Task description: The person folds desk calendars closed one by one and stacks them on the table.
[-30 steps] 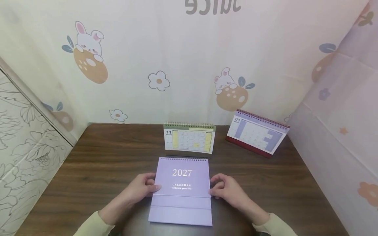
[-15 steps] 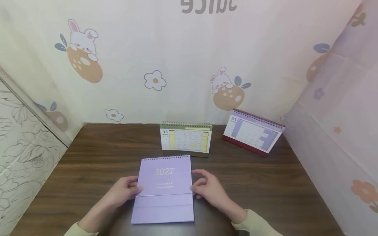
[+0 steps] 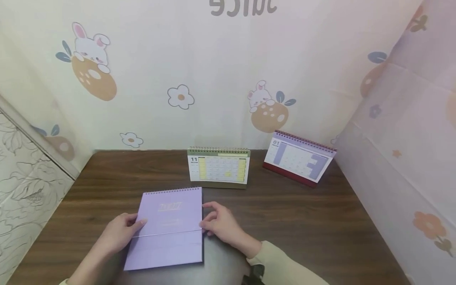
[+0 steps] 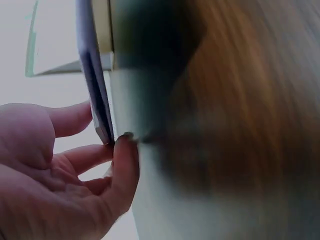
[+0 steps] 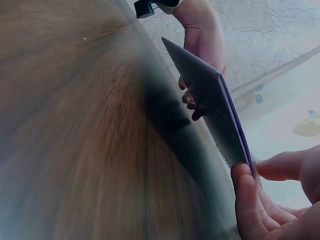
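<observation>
A purple spiral-bound 2027 calendar (image 3: pixel 169 219) lies flat between my two hands, raised over the table in the wrist views. My left hand (image 3: pixel 119 232) pinches its left edge, the thumb on the cover and the fingers underneath. At the right edge, my right hand (image 3: pixel 223 226) pinches it between thumb and fingers. In the right wrist view the calendar (image 5: pixel 210 95) is seen edge-on, with the left hand's fingertips under its far side. Glare washes out part of the gold lettering.
On the brown wooden table (image 3: pixel 285 225), a green-and-yellow desk calendar (image 3: pixel 219 168) stands upright behind the purple one. A purple-and-red desk calendar (image 3: pixel 299 158) stands angled at the back right. A printed curtain (image 3: pixel 213 59) hangs behind the table.
Both hands have carried the purple calendar to the left, and it has turned slightly. The view has shifted a little; the two standing calendars stay in place.
</observation>
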A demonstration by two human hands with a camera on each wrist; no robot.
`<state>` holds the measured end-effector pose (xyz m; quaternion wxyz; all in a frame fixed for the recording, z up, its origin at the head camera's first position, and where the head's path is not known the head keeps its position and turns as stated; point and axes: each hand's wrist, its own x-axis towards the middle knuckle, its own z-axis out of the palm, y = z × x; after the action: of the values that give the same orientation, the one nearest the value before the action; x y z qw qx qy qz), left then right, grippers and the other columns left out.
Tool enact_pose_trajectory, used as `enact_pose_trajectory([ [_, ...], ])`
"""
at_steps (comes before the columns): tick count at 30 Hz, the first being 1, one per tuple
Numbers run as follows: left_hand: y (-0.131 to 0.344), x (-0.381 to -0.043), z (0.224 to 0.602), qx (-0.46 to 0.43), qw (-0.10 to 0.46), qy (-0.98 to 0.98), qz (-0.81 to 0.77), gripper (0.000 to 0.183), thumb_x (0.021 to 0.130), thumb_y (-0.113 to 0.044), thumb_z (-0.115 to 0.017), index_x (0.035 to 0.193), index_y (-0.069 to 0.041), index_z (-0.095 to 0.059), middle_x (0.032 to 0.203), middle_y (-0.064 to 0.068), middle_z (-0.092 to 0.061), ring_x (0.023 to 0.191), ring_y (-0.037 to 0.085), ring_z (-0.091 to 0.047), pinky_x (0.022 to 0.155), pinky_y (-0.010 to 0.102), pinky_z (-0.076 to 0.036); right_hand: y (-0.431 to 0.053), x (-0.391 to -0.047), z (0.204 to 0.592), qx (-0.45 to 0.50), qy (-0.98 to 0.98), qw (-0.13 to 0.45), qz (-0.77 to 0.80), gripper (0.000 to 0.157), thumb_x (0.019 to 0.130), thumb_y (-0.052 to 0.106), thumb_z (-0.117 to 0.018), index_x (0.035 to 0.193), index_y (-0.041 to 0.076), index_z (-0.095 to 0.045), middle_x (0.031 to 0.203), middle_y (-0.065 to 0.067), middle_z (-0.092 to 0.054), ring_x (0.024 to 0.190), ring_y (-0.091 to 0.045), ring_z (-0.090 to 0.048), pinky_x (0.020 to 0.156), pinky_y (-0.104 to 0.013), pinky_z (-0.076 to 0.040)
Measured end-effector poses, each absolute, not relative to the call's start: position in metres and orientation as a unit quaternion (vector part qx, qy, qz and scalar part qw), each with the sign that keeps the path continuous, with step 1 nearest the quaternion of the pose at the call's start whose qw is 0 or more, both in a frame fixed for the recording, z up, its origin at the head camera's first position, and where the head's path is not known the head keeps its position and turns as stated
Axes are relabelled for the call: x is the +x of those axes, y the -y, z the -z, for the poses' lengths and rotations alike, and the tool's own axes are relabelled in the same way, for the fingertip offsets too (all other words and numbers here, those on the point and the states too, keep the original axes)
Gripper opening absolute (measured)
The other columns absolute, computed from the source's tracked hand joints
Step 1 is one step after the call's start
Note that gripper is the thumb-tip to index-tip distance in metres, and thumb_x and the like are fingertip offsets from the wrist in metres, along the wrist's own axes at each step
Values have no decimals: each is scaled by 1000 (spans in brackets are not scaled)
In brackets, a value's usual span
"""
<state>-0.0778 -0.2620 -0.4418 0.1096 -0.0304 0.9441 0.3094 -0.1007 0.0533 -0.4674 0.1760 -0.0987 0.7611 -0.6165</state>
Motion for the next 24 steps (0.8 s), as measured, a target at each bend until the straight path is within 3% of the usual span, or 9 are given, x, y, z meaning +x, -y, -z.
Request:
enact_pose_trajectory([
  [16,330,-85,451,-86,113,-939,-314,71,100,-41,-59,130,22,-47,126,42,-52,118,59,-47,92,64,-41,18,-113,480,-153,-790,189,562,59,81,4,-79,134,-2,-52,77,6,-68,67,-5,-62,67,-24,-50],
  [24,346,-88,450,-88,109,-948,-288,71,101,-42,-57,128,23,-47,120,41,-55,114,60,-49,89,64,-42,34,-117,475,-146,-776,224,571,57,89,13,-72,139,-3,-50,78,5,-67,66,-7,-62,63,-22,-49],
])
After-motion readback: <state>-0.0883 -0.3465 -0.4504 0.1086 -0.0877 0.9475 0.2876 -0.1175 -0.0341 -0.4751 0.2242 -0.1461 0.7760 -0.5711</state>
